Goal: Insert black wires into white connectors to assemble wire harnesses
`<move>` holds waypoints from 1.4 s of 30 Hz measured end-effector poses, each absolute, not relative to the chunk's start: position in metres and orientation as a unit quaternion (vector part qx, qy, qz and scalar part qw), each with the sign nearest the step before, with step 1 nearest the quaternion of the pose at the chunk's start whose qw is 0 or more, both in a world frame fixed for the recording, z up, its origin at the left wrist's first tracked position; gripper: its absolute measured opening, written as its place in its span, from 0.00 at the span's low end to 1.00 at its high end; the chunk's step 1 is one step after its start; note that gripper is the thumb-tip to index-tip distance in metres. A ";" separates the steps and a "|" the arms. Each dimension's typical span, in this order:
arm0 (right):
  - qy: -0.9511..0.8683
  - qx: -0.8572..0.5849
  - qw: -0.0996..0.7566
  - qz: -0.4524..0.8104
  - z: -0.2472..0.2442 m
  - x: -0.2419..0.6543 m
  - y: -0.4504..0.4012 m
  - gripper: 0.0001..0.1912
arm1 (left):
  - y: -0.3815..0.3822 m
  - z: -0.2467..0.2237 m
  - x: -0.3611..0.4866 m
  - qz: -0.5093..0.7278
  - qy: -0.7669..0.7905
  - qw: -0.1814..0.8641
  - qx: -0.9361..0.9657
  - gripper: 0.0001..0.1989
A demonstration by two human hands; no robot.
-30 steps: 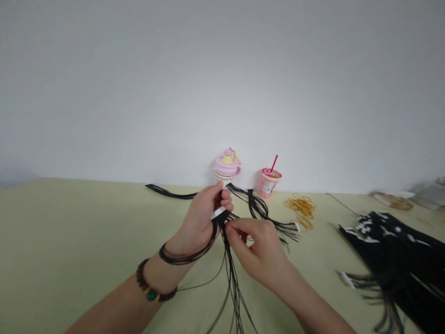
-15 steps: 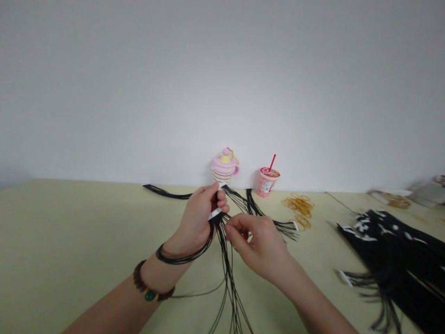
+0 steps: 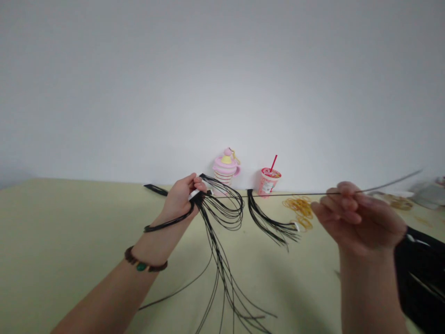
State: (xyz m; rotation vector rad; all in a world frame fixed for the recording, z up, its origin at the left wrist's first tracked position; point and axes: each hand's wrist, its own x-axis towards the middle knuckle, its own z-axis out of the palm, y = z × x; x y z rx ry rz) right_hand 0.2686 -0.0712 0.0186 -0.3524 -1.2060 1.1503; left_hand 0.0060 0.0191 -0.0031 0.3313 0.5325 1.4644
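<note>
Your black strands [image 3: 218,250], at the centre, look thin and smooth, with a faint sheen. On the bracelet [image 3: 156,268], lower left, you see dull brown beads and a shiny green one. The pink mug [image 3: 225,168] looks like smooth plastic, the loops [image 3: 299,206] right of centre like rubber. Your wall [image 3: 222,83] is matt, your tabletop [image 3: 86,232] smooth and softly matt.

black cloth [image 3: 422,269] on the right chopped off by the edge and partly blocked by the right hand [image 3: 361,215], grey-white thing [image 3: 429,192] at the far right cut off too — kinda blurred, cup label [image 3: 267,186] too small to be read, loose strand ends lost past the bottom — both forearms cropped there as well
</note>
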 end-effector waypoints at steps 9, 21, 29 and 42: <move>-0.462 -0.206 0.780 0.367 0.018 0.262 -0.058 0.03 | 0.020 -0.012 0.015 0.614 0.237 0.728 0.192 0.14; -0.730 -0.446 0.482 0.191 -0.034 0.173 -0.044 0.10 | -0.018 -0.023 0.041 0.498 0.278 0.668 0.477 0.18; -0.734 -0.450 0.472 0.189 -0.036 0.175 -0.041 0.10 | -0.019 -0.023 0.044 0.487 0.298 0.665 0.481 0.18; -0.735 -0.459 0.464 0.185 -0.037 0.175 -0.042 0.12 | -0.021 -0.021 0.044 0.499 0.299 0.670 0.461 0.15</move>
